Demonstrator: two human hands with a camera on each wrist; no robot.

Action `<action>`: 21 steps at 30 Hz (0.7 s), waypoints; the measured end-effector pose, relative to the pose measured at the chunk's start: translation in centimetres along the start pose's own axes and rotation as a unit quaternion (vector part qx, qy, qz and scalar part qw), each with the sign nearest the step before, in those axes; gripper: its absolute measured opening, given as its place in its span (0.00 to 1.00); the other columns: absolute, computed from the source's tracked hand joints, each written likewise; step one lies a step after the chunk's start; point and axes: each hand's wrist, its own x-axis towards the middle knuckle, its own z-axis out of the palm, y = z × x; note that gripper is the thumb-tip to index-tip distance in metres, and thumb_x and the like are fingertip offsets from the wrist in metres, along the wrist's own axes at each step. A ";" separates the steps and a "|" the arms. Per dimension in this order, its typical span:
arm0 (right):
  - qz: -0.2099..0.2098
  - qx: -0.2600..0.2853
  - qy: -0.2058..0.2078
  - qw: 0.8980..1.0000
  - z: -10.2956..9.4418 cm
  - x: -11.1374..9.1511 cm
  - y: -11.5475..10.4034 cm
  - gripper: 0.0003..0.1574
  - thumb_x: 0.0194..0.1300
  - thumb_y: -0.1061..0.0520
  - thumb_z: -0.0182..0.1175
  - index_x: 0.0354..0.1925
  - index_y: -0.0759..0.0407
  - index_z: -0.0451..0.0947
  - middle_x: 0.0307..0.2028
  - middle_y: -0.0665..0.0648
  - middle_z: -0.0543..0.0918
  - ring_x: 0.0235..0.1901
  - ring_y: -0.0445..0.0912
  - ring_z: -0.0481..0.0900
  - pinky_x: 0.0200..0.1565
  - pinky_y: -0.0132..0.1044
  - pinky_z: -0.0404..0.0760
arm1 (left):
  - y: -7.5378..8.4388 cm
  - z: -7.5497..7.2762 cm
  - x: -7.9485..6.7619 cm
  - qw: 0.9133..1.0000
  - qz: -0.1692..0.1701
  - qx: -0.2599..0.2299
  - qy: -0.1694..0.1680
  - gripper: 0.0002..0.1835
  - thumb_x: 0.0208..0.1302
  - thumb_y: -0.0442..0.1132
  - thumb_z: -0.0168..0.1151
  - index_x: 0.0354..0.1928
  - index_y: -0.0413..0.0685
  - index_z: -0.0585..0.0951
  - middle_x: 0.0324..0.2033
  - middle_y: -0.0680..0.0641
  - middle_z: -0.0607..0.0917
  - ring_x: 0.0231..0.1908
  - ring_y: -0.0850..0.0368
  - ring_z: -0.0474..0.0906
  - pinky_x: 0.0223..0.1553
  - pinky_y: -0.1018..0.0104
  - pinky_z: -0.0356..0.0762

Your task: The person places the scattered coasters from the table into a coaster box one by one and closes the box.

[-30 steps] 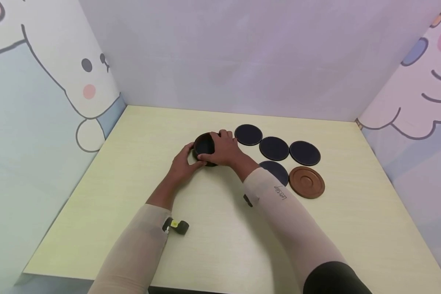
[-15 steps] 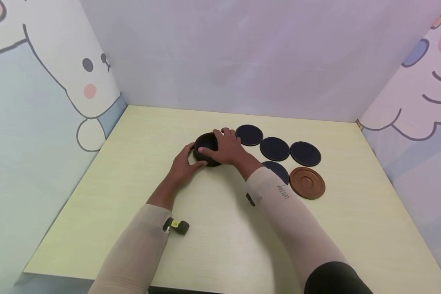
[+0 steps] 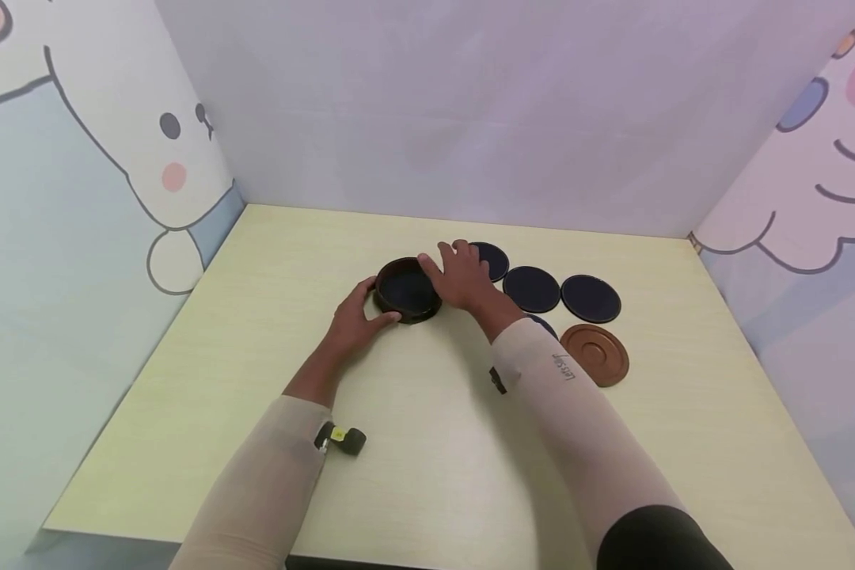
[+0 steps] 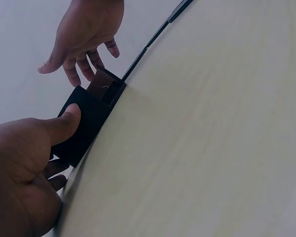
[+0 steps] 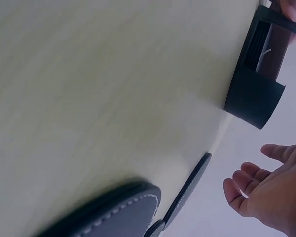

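Note:
A round black coaster holder (image 3: 408,290) sits on the table left of the coasters, its dark top facing up. Through a cutout in its side, the wrist views show a stack of thin dark layers and a brown surface. My left hand (image 3: 352,321) grips the holder's near left side, thumb (image 4: 69,121) along the front and fingers behind. My right hand (image 3: 463,277) hovers just right of the holder with fingers spread and relaxed, holding nothing. It partly covers the farthest dark round coaster (image 3: 496,260).
Two more dark coasters, one in the middle (image 3: 530,289) and one at right (image 3: 590,298), lie flat nearby. A brown ridged disc (image 3: 594,355) lies nearer. The right sleeve (image 3: 563,388) mostly hides another dark coaster (image 3: 544,324). Walls enclose the table's back and sides.
My right hand has left the coaster holder and moved right, its fingers spreading and baring the holder's top. My left hand has kept its grip, and the holder has stayed in place.

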 end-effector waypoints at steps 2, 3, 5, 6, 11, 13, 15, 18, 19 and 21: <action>0.011 -0.001 0.001 1.000 -0.2 0.3 0.5 0.50 0.87 0.27 0.32 0.87 0.57 0.53 0.85 0.68 0.53 0.85 0.65 0.50 0.81 0.72 0.56 | 0.0 0.0 0.0 1.000 0.001 -0.001 0.001 0.49 0.74 0.50 0.74 0.86 0.44 0.59 0.85 0.39 0.65 0.86 0.41 0.57 0.87 0.41 0.55; 0.017 -0.002 -0.002 1.000 -0.3 0.5 0.8 0.50 0.87 0.27 0.32 0.88 0.57 0.52 0.85 0.68 0.52 0.85 0.65 0.49 0.81 0.72 0.55 | 0.0 0.0 0.0 1.000 0.002 -0.002 0.001 0.49 0.73 0.50 0.74 0.86 0.44 0.59 0.84 0.39 0.65 0.86 0.41 0.57 0.87 0.42 0.56; 0.026 0.002 -0.005 1.000 -0.5 0.7 1.3 0.50 0.87 0.27 0.32 0.88 0.57 0.51 0.85 0.68 0.52 0.86 0.64 0.47 0.82 0.71 0.54 | 0.0 0.0 0.0 1.000 0.002 -0.002 0.002 0.48 0.73 0.50 0.75 0.86 0.44 0.59 0.84 0.39 0.66 0.86 0.41 0.57 0.87 0.41 0.56; 0.029 0.004 -0.005 1.000 -0.6 0.8 1.6 0.50 0.87 0.27 0.32 0.88 0.57 0.50 0.85 0.68 0.52 0.86 0.65 0.47 0.82 0.71 0.54 | 0.0 0.1 0.0 1.000 0.002 -0.002 0.002 0.48 0.73 0.50 0.75 0.86 0.44 0.59 0.84 0.39 0.66 0.86 0.41 0.57 0.87 0.41 0.56; 0.039 0.034 -0.005 0.999 -0.8 1.1 3.1 0.49 0.87 0.29 0.36 0.87 0.59 0.51 0.84 0.70 0.52 0.86 0.67 0.46 0.81 0.73 0.53 | -0.2 0.2 0.2 1.000 0.001 -0.002 -0.002 0.49 0.74 0.50 0.74 0.86 0.45 0.59 0.85 0.39 0.65 0.86 0.40 0.57 0.87 0.41 0.56; 0.044 0.035 -0.009 0.998 -0.8 1.2 3.6 0.48 0.88 0.30 0.36 0.87 0.59 0.51 0.84 0.71 0.52 0.85 0.69 0.47 0.82 0.74 0.52 | -0.2 0.2 0.3 1.000 0.000 -0.003 -0.003 0.49 0.74 0.49 0.74 0.86 0.45 0.59 0.85 0.39 0.65 0.86 0.40 0.56 0.87 0.41 0.55; 0.049 0.027 -0.015 0.998 -0.8 1.3 4.0 0.48 0.88 0.31 0.37 0.87 0.60 0.51 0.84 0.71 0.52 0.85 0.70 0.47 0.82 0.74 0.51 | -0.2 0.2 0.2 1.000 -0.001 -0.003 -0.003 0.49 0.74 0.50 0.74 0.86 0.45 0.58 0.85 0.39 0.64 0.87 0.40 0.56 0.87 0.40 0.55; 0.051 0.011 -0.013 0.999 -1.0 1.6 4.3 0.49 0.87 0.31 0.41 0.86 0.61 0.52 0.84 0.73 0.51 0.85 0.70 0.48 0.82 0.73 0.52 | -0.2 0.2 0.1 1.000 -0.001 -0.003 0.001 0.49 0.73 0.49 0.75 0.86 0.45 0.59 0.85 0.39 0.65 0.86 0.40 0.56 0.87 0.40 0.56; 0.053 0.006 -0.011 0.999 -1.0 1.6 4.4 0.49 0.86 0.31 0.43 0.86 0.61 0.53 0.84 0.73 0.50 0.85 0.71 0.48 0.82 0.73 0.53 | -0.2 0.2 0.1 1.000 0.000 -0.003 0.002 0.49 0.73 0.49 0.75 0.86 0.45 0.59 0.85 0.39 0.65 0.86 0.40 0.56 0.87 0.40 0.56; 0.055 -0.009 -0.010 0.998 -1.1 1.8 4.5 0.50 0.85 0.32 0.47 0.86 0.62 0.53 0.84 0.74 0.49 0.84 0.71 0.48 0.82 0.72 0.55 | -0.2 0.3 0.0 1.000 0.001 -0.004 0.002 0.49 0.73 0.50 0.75 0.86 0.45 0.59 0.84 0.39 0.65 0.86 0.40 0.57 0.87 0.40 0.56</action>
